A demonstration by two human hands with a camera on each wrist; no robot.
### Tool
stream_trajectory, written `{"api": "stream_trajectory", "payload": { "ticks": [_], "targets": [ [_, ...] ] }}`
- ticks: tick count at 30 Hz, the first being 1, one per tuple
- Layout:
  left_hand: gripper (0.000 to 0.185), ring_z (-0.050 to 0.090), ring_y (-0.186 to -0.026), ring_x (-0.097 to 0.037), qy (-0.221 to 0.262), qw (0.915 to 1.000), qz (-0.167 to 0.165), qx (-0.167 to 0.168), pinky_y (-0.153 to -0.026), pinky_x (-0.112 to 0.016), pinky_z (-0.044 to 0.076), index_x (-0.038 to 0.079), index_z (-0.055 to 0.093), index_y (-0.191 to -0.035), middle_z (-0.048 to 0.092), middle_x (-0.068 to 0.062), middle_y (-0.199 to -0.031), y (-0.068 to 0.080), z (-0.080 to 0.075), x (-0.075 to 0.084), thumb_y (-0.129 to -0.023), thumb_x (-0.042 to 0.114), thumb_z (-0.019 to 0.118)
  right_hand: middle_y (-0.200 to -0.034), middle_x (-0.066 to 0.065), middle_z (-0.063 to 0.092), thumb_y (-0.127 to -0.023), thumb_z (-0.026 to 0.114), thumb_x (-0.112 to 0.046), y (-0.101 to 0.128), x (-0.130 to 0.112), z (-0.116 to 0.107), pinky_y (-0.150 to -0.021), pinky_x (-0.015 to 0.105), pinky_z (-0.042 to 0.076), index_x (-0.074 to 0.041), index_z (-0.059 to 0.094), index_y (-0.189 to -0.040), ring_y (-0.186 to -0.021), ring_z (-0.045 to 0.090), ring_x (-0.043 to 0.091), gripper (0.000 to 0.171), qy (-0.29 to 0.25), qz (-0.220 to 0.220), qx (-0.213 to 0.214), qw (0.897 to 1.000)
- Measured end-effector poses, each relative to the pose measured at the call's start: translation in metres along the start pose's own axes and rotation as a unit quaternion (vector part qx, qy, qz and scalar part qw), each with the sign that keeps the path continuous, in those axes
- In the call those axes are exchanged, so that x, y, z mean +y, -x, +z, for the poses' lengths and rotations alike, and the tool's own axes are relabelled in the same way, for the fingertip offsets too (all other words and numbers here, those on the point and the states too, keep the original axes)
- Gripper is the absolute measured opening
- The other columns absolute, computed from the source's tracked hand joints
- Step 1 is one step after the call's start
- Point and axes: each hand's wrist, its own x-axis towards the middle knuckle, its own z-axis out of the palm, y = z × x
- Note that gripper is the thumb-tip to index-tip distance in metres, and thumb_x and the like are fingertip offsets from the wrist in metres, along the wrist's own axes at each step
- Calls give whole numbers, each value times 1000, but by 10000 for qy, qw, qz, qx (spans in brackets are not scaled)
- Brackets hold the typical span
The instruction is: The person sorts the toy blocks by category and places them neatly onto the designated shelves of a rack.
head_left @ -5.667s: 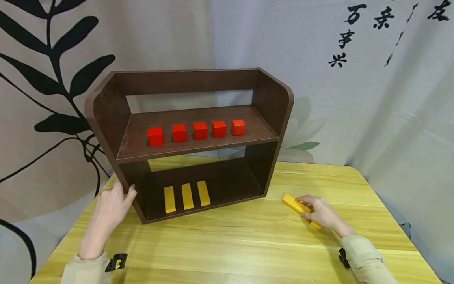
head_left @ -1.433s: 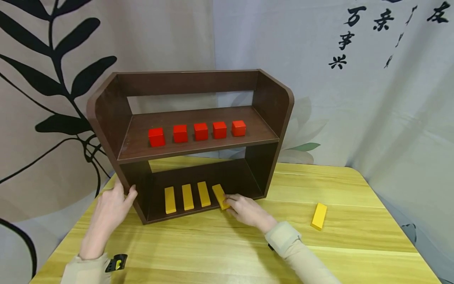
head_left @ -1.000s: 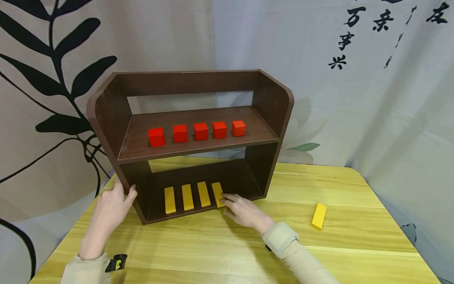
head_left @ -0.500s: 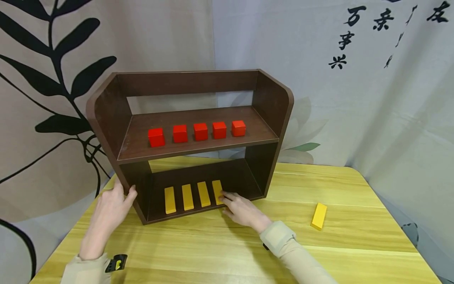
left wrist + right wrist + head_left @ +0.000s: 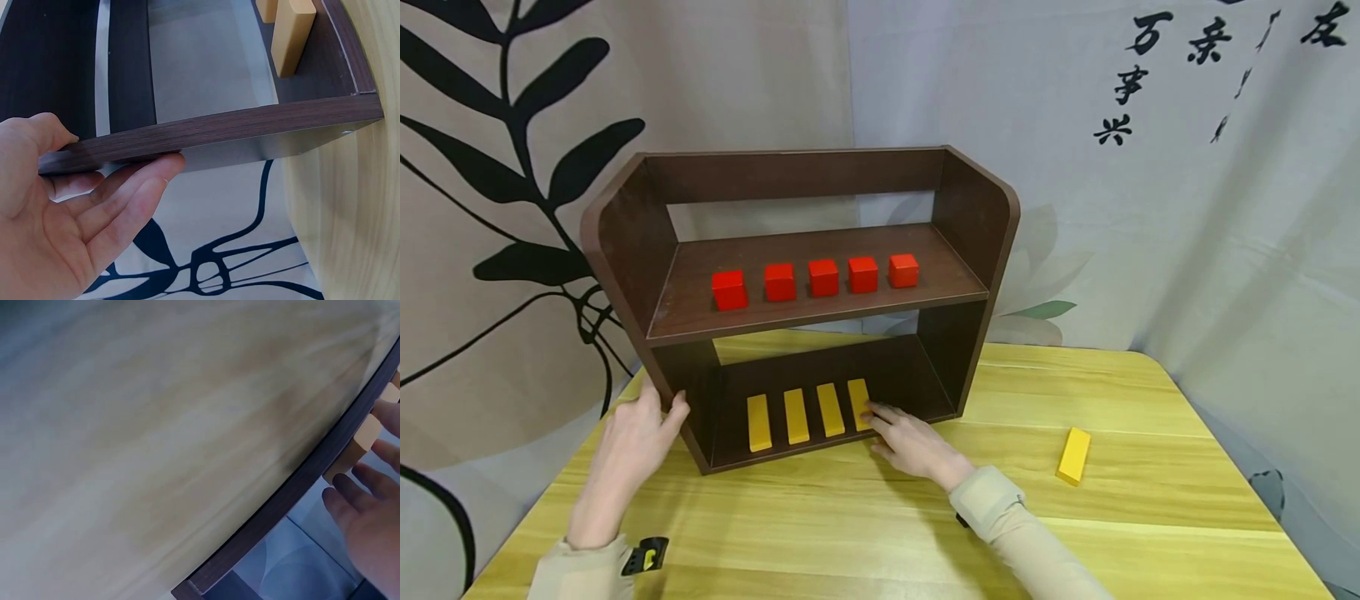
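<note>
Change: the fourth yellow rectangular wooden block (image 5: pixel 858 403) is now lying straight in the lower bay, parallel to the three yellow blocks (image 5: pixel 792 415) left of it; a moment earlier it was sitting angled at the front lip, and several seconds back it was out on the table under the right hand.
Meaning: the lower row is reading as four squared up, so the placing of this block looks all but done; one yellow block (image 5: pixel 1073 455) is lying alone on the right of the light wooden table (image 5: pixel 1150 533), well apart from the shelf.
Right grip: the right hand (image 5: pixel 912 442) is resting at the near right end of the fourth block, fingers (image 5: pixel 880 410) stretched out and apart, tips touching or just beside the block's end; nothing is being clasped. The right wrist view is blurred but is showing straight fingers (image 5: pixel 369 481) beside a block end.
Left grip: the left hand (image 5: pixel 634 437) is bracing the near left side panel of the dark brown wooden two-tier shelf (image 5: pixel 617 233); in the left wrist view the thumb is lying over the panel edge and the straight fingers (image 5: pixel 134 194) under it, pinching the board lightly.
Upper tier: five red wooden cubes (image 5: pixel 823 277) are standing in a spaced row.
Backdrop: printed cloth is hanging behind.
</note>
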Motion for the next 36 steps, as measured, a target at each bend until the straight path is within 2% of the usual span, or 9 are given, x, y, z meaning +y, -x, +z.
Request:
{"api": "stream_trajectory", "payload": {
  "ticks": [6,15,21,25,30,36],
  "targets": [
    [42,31,-35,-13,-8,10000,44,36,-35,-25,25,-8,34,-124,33,0,-46,0,0,0,-99,25,40,-145,14,45,-92,61,-23,3,1,-1,-104,39,43,-7,51,-135,-131,48,28,46,43,-117,96,9999],
    [38,32,-35,-14,-80,10000,-1,37,-35,-25,25,-10,39,-111,34,-1,-46,0,0,0,-99,26,40,-143,15,48,-92,61,-21,18,6,-11,-102,42,45,-5,51,-135,-128,51,30,47,-124,-187,306,9993],
    [36,32,-35,-14,-41,10000,40,54,-35,-26,25,-9,39,-110,34,-1,-46,0,0,0,-99,26,39,-138,15,53,-91,62,-18,35,18,-21,-102,42,45,-5,53,-133,-125,53,30,45,-458,-130,401,9981],
    [36,31,-35,-13,-18,9999,76,108,-35,-25,24,-8,39,-113,33,-1,-46,0,0,0,-98,25,41,-133,14,56,-91,62,-15,50,30,-32,-99,43,46,-3,54,-131,-122,55,30,43,-708,147,494,9962],
    [42,30,-35,-14,3,9999,103,99,-35,-25,24,-7,34,-124,33,-1,-46,0,0,0,-98,25,41,-128,15,60,-91,62,-13,74,53,-43,-97,45,47,-2,55,-129,-119,57,32,40,-1136,604,690,9893],
    [43,31,-35,-14,10,9999,114,110,-35,-25,24,-7,34,-126,33,-1,-46,0,1,0,-98,25,41,-130,15,60,-93,59,-14,112,85,-52,-99,49,44,-2,55,-129,-122,55,34,38,-1497,1375,572,9775]
  ]
}}
